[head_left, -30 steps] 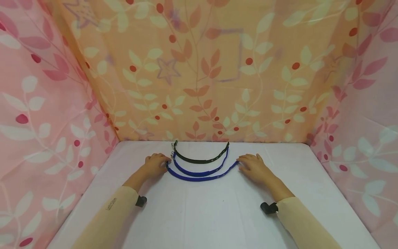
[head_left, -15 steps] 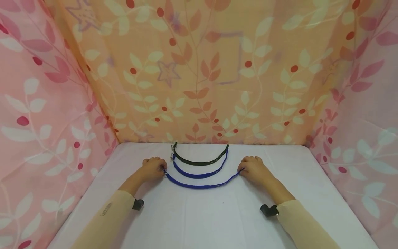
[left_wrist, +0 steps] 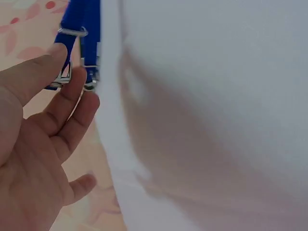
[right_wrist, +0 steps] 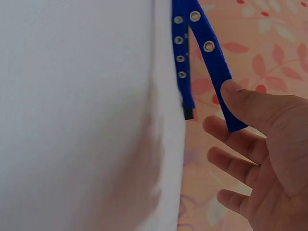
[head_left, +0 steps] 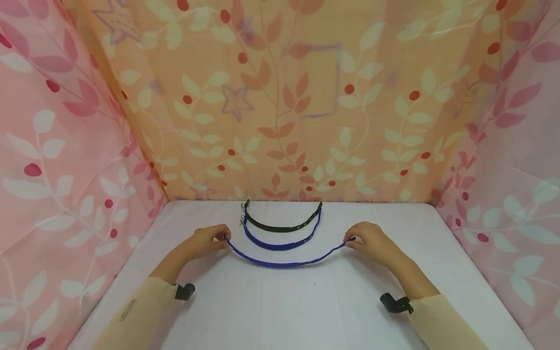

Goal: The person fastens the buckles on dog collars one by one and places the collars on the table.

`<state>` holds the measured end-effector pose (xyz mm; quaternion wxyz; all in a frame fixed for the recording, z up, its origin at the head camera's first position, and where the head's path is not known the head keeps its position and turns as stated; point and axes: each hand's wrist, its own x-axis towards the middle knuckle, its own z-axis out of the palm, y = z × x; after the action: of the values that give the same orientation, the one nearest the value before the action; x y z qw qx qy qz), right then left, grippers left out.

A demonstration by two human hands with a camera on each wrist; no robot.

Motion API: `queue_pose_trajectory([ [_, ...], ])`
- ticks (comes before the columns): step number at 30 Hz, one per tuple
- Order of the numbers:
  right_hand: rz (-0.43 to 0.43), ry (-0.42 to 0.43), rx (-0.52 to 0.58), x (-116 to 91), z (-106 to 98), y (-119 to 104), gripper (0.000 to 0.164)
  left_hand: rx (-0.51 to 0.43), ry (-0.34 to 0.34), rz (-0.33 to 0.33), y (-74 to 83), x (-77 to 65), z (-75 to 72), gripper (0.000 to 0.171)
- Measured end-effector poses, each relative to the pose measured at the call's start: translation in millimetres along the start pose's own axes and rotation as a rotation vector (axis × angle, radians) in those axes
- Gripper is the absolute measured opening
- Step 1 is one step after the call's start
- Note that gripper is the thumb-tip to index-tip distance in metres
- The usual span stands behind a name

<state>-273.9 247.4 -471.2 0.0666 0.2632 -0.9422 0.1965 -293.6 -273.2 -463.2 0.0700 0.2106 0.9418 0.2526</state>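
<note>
Across the white table (head_left: pixel 284 311), the blue strap (head_left: pixel 282 265) sags between our pinches: left hand (head_left: pixel 207 241) on its buckle end (left_wrist: pixel 68 74), right hand (head_left: pixel 371 242) near its plain tip (right_wrist: pixel 236 121). Tugging outward could slip that shallow right pinch.

- Head view: soft, even, moderately bright light; faint shadows on the white tablecloth (head_left: pixel 280 306); slight sheen on the far orange floral curtain (head_left: pixel 271 112); lettering (head_left: pixel 127 310) smeared.
- Wrist views: dimmer, greyish, with broad soft-edged shadows.
- Right wrist view: blue buckle strap (right_wrist: pixel 219 72) fairly sharp.
</note>
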Motion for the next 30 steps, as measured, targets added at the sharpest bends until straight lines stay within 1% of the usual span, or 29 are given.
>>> queue_pose_trajectory([
  [2, 0.033, 0.003, 0.057, -5.1, -6.7, -3.5, 0.008, -0.059, -0.004, -0.001, 3.5, -4.0, -2.9, 0.013],
  [5, 0.069, 0.029, 0.129, -14.4, -16.8, -7.7, 0.007, -0.14, 0.003, 0.007, 9.5, -8.9, -6.3, 0.011],
  [7, 0.09, 0.047, 0.159, -21.0, -22.9, -10.3, 0.007, -0.18, 0.012, 0.021, 13.9, -12.7, -9.5, 0.009],
  [10, 0.109, 0.07, 0.196, -31.2, -30.8, -15.0, 0.007, -0.249, 0.018, 0.035, 21.3, -20.4, -14.7, 0.012],
  [13, 0.12, 0.081, 0.231, -40.6, -37.6, -20.5, 0.007, -0.287, 0.023, 0.026, 27.8, -30.6, -18.0, 0.013],
  [17, 0.113, 0.086, 0.304, -50.5, -47.1, -29.4, 0.008, -0.292, 0.034, 0.017, 37.6, -46.0, -19.9, 0.016],
  [21, 0.082, 0.096, 0.357, -56.2, -58.5, -38.8, 0.009, -0.298, 0.061, 0.006, 55.6, -57.9, -20.5, 0.021],
  [25, 0.044, 0.112, 0.393, -60.1, -68.4, -50.2, 0.009, -0.278, 0.085, -0.004, 79.8, -68.1, -22.1, 0.028],
  [30, -0.019, 0.132, 0.412, -65.3, -77.4, -70.6, 0.014, -0.273, 0.132, 0.014, 111.3, -79.3, -22.3, 0.03],
])
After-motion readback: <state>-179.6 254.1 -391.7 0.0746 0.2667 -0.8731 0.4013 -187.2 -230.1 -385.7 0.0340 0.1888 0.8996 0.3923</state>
